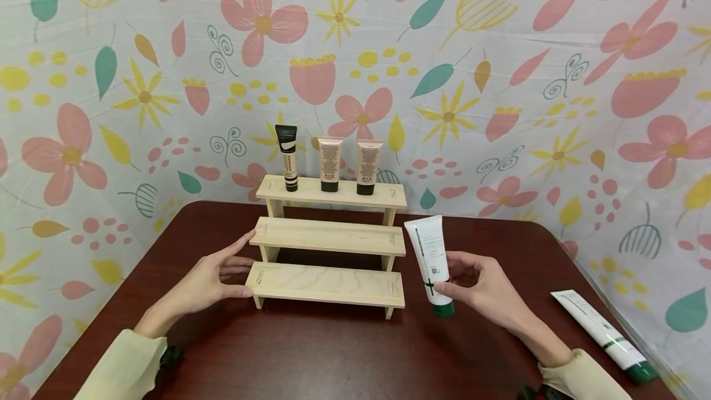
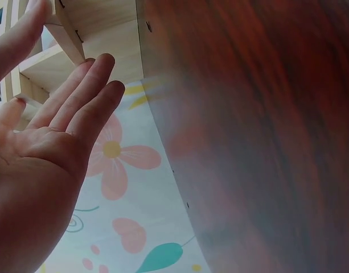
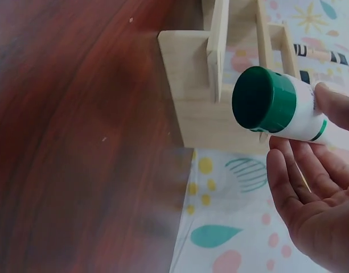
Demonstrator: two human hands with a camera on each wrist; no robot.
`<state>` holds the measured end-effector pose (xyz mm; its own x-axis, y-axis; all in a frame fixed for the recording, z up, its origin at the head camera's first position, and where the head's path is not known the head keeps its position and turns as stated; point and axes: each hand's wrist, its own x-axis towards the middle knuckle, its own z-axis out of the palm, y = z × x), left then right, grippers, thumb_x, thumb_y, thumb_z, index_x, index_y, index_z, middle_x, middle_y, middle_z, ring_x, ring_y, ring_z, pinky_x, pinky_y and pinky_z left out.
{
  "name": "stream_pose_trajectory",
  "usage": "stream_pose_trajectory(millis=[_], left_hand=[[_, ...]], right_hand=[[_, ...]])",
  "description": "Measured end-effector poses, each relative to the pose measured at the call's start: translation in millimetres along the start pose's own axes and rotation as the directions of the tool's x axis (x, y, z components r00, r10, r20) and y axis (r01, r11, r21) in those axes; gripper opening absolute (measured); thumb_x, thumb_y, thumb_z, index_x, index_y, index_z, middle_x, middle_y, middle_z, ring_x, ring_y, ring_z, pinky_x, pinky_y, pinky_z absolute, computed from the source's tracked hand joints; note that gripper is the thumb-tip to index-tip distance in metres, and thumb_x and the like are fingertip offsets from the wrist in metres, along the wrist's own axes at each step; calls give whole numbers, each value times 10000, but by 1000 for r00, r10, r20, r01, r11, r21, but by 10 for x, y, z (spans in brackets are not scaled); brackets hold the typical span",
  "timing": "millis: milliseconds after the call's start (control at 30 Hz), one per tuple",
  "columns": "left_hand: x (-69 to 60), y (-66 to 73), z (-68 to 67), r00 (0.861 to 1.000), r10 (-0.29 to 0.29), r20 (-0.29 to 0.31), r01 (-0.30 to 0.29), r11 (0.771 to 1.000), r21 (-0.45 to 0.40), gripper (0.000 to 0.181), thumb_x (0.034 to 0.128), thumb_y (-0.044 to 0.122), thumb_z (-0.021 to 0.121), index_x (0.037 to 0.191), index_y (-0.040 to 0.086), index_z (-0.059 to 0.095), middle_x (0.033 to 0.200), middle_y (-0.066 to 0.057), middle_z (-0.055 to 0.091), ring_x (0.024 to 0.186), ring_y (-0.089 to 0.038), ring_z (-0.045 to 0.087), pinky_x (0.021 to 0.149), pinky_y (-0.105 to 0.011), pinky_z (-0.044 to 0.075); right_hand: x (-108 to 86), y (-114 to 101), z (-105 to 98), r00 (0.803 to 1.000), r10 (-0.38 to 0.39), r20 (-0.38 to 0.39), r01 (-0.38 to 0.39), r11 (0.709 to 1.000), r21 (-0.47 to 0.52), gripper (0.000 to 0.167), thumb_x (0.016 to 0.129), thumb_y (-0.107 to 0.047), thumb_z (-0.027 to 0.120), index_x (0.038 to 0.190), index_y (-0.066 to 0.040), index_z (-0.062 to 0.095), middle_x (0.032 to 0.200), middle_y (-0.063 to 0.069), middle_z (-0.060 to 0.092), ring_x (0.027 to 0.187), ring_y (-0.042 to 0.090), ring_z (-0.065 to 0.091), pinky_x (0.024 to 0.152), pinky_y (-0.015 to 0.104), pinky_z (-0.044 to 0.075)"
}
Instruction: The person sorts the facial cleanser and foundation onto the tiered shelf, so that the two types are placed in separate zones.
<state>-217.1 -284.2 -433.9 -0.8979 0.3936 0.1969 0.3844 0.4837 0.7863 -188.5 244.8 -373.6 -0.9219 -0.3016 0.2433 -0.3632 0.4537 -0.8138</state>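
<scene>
In the head view my right hand (image 1: 483, 286) grips a white squeeze tube (image 1: 430, 252) with a green cap, cap end down and slightly tilted, just right of a three-tier wooden display stand (image 1: 328, 283). The right wrist view shows the tube's green cap (image 3: 265, 99) facing the camera, thumb on one side and fingers on the other. My left hand (image 1: 205, 283) touches the stand's left side, with thumb by the bottom tier and fingers extended along the edges. From the left wrist view the left palm (image 2: 43, 153) holds nothing.
On the top tier stand a black-and-beige tube (image 1: 287, 159) and two beige tubes with dark caps, one (image 1: 330, 165) beside the other (image 1: 368, 168). Another white tube with a green cap (image 1: 602, 332) lies at the right table edge. A floral cloth (image 1: 355, 79) hangs behind the dark table (image 1: 311, 357).
</scene>
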Motion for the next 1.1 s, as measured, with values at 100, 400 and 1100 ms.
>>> stream_pose_trajectory(millis=[100,400,1100], left_hand=[[-5,4,-4,1000,6,-2,-6,1000,-6,1108,815,140,936,1692,275,273,1335,-217,660,1185,-368,687,990,-551,546],[-6,10,4,1000,2,-7,-3,1000,-26,1093,813,147,938,1686,275,292,1329,-218,664,1193,-382,681,997,-572,537],[-13,14,-12,1000,16,-11,-17,999,-46,1074,817,145,935,1684,228,306,1325,-218,671,1185,-385,685,987,-577,542]], right_hand=[[66,-42,66,1000,-14,-7,14,1000,-1,448,879,-109,867,1286,-8,710,1010,56,755,844,214,721,721,315,593],[219,-173,267,998,-58,-24,58,998,-7,445,866,-120,883,1274,-47,722,1014,32,750,856,211,720,747,328,595],[759,-698,955,986,-167,-18,168,982,80,485,843,-109,904,1293,-92,724,1034,12,766,878,173,734,859,537,592]])
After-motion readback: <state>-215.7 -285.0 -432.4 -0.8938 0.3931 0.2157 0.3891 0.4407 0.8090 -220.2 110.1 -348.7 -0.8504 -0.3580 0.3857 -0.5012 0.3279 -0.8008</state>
